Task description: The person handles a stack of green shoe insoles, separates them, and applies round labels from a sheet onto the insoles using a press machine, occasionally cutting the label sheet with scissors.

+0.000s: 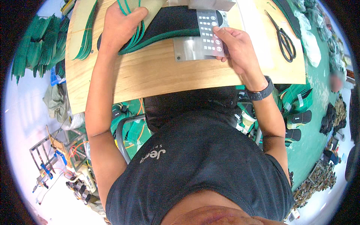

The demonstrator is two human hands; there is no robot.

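My left hand (125, 24) is closed around a few green-edged insoles (141, 30), their beige faces partly in view at the top. Beside it, a stack of black insoles (168, 21) with green edges lies across the table. Between thumb and fingers, my right hand (237, 47) pinches a translucent label sheet (206, 34) printed with rows of white marks. That sheet overlaps the right end of the black stack and part of a flat metal plate (184, 50). Just above it sits a metal block (213, 3), cut off by the picture's edge.
Black-handled scissors (285, 43) lie on the wooden table (150, 71) to the right. More green-edged insoles (86, 33) rest at the table's left, and large bundles (39, 45) stand beyond it. Labelled black insoles (300, 119) are at the lower right. A metal frame (43, 153) stands lower left.
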